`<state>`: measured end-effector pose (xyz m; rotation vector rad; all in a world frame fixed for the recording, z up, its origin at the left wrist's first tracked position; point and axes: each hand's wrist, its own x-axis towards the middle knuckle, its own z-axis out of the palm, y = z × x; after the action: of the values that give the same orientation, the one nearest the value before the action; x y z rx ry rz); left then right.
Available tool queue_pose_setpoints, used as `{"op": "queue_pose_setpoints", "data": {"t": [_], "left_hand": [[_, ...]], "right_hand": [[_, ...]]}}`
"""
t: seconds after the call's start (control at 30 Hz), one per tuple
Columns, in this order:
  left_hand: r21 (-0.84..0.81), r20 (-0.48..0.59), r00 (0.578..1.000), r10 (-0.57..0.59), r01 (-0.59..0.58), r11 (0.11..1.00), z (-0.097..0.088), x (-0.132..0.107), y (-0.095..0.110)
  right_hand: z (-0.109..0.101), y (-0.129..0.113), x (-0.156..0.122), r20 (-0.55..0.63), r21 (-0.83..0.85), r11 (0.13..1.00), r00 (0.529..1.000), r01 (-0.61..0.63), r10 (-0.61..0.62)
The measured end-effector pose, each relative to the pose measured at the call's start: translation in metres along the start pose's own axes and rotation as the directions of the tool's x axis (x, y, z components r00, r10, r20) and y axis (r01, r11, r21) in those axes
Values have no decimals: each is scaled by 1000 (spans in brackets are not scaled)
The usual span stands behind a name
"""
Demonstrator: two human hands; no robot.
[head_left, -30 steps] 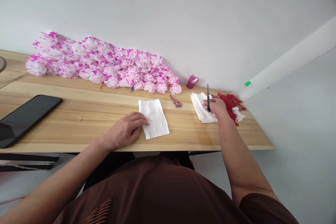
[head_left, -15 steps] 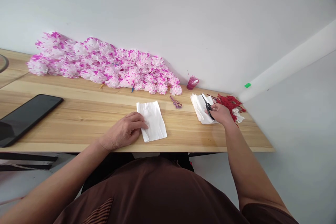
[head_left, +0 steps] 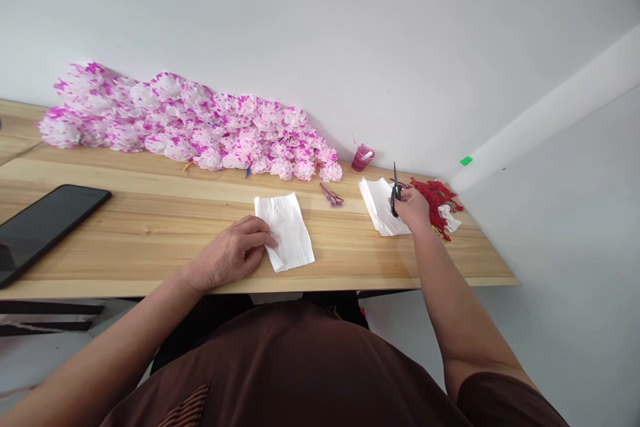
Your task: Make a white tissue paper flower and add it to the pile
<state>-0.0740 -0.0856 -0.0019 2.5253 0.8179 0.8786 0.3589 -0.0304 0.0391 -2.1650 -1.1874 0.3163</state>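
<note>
My left hand (head_left: 237, 248) rests on the table with curled fingers closed on the left edge of a white tissue paper sheet (head_left: 289, 230). That sheet lies flat, with a fold along the edge by my fingers. Over to the right, my right hand (head_left: 414, 209) grips black scissors (head_left: 397, 192) by the handles, blades pointing up and away from me. Below the scissors lies a stack of white tissue paper (head_left: 379, 210), partly covered by that hand. Red fuzzy strands (head_left: 436, 199) lie just beyond the right hand, beside a crumpled white scrap (head_left: 451, 219).
Pink-and-white paper flowers (head_left: 200, 123) line the back of the wooden table (head_left: 165, 227) against the wall. A pink cup (head_left: 363, 157) and a small bundle of purple ties (head_left: 331, 195) sit to their right. A black phone (head_left: 55, 223) lies at the left.
My right hand has turned the scissors so the blades, which pointed up and left across the stack, now stand nearly straight up. My left hand stays on the sheet. The view has shifted slightly.
</note>
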Motion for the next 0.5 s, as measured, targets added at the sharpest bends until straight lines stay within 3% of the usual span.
{"op": "queue_pose_setpoints", "data": {"t": [0.13, 0.37, 0.5], "left_hand": [[-1, -3, 1000, 7, -7, 1000, 1, 0, -2], [1, -5, 1000, -3, 3, 1000, -1, 1, 0], [-8, -4, 1000, -6, 5, 1000, -1, 1, 1]], "right_hand": [[-3, 6, 17, -125, -165, 986, 991, 29, -50], [8, 2, 37, -70, -348, 937, 995, 42, -71], [0, 6, 41, -76, -413, 911, 997, 0, -34]]}}
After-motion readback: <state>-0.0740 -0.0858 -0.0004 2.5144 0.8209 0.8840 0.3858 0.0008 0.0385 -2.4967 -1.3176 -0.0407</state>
